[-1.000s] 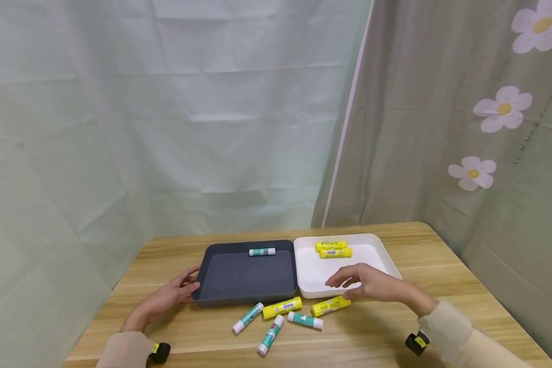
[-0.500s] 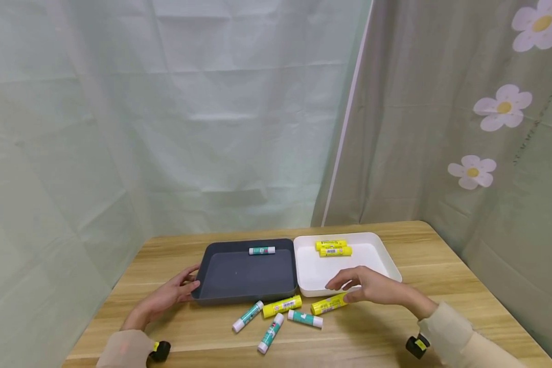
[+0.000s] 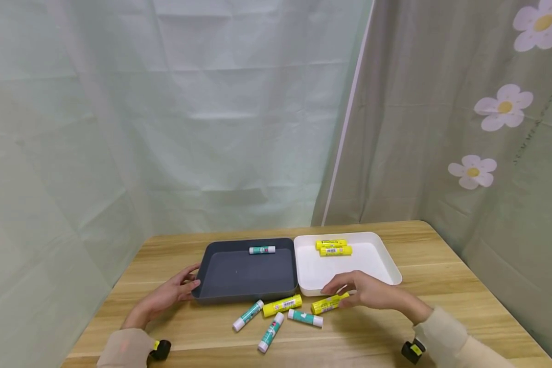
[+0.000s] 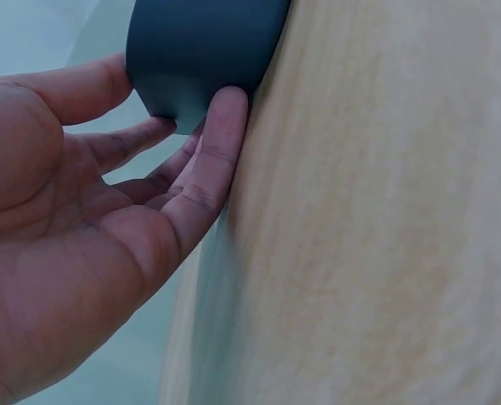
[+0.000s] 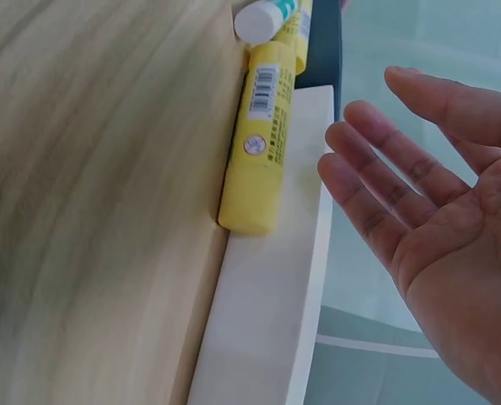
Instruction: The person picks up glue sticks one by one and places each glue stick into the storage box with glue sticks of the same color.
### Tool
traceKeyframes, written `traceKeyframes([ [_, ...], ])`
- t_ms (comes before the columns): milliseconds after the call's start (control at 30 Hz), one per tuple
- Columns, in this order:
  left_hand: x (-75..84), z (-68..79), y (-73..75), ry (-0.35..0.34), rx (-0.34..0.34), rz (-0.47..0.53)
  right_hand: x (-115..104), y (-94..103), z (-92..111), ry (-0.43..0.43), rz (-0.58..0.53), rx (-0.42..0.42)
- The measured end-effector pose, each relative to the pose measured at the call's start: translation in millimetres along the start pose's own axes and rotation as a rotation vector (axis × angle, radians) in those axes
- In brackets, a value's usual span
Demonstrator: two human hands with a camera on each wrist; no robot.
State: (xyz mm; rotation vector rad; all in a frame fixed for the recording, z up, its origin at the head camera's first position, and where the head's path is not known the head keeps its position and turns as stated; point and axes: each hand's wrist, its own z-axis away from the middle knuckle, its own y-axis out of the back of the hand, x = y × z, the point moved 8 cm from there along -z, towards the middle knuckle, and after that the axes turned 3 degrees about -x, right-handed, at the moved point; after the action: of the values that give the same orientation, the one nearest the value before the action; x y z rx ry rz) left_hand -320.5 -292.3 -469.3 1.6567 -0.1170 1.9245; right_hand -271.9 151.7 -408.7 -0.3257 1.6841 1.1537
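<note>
My left hand (image 3: 172, 291) touches the left end of the dark grey tray (image 3: 239, 278), fingertips and thumb against its outer wall with the fingers fairly straight. In the left wrist view the fingertips meet the tray corner (image 4: 204, 59). Over the front edge of the white tray (image 3: 317, 273) hovers my right hand (image 3: 368, 292), its fingers loosely bent. A yellow glue stick (image 3: 324, 305) lies right below its fingertips, against that tray's front wall. The right wrist view shows this glue stick (image 5: 255, 169) apart from the fingers, and nothing is in the palm.
Another yellow glue stick (image 3: 282, 305) lies before the dark tray. Three green-and-white glue sticks (image 3: 271, 332) are spread on the wooden table (image 3: 202, 342). One green glue stick (image 3: 262, 250) is in the dark tray; two yellow ones (image 3: 336, 251) are in the white tray.
My right hand has lowered slightly and shifted a little left over the yellow glue stick. The left hand stays at the dark tray's end.
</note>
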Motion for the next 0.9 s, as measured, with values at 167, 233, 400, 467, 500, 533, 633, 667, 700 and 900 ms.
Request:
traceKeyframes([
  [167,0.2,0.2,-0.2,0.003,0.007,0.005,-0.2,-6.8,-1.9,-0.02,-0.038,-0.012],
  [233,0.5,0.3,-0.3,0.004,0.013,0.006,-0.8,-9.0,-2.7,-0.02,-0.046,-0.012],
  [400,0.9,0.7,-0.6,0.005,0.019,0.007,0.2,-14.8,-4.5,-0.03,-0.059,-0.017],
  [467,0.9,0.7,-0.8,0.007,0.018,0.005,0.6,-17.9,-4.7,-0.035,-0.071,-0.018],
  [500,1.0,0.8,-0.9,0.007,0.018,0.003,0.6,-19.3,-4.8,-0.034,-0.078,-0.018],
  [533,1.1,0.9,-0.9,0.007,0.018,0.002,0.8,-20.8,-4.8,-0.036,-0.082,-0.016],
  [633,1.1,1.0,-0.8,0.005,0.016,-0.006,2.4,-24.8,-5.4,-0.049,-0.086,-0.002],
  [667,1.2,0.9,-0.8,0.005,0.014,-0.008,3.1,-26.0,-5.6,-0.055,-0.084,0.005],
  [700,1.1,0.8,-0.6,0.004,0.013,-0.008,3.6,-27.0,-6.0,-0.061,-0.078,0.014],
  [900,0.4,0.5,-0.5,0.005,0.005,-0.005,2.2,-32.5,-11.8,-0.096,-0.018,0.074],
])
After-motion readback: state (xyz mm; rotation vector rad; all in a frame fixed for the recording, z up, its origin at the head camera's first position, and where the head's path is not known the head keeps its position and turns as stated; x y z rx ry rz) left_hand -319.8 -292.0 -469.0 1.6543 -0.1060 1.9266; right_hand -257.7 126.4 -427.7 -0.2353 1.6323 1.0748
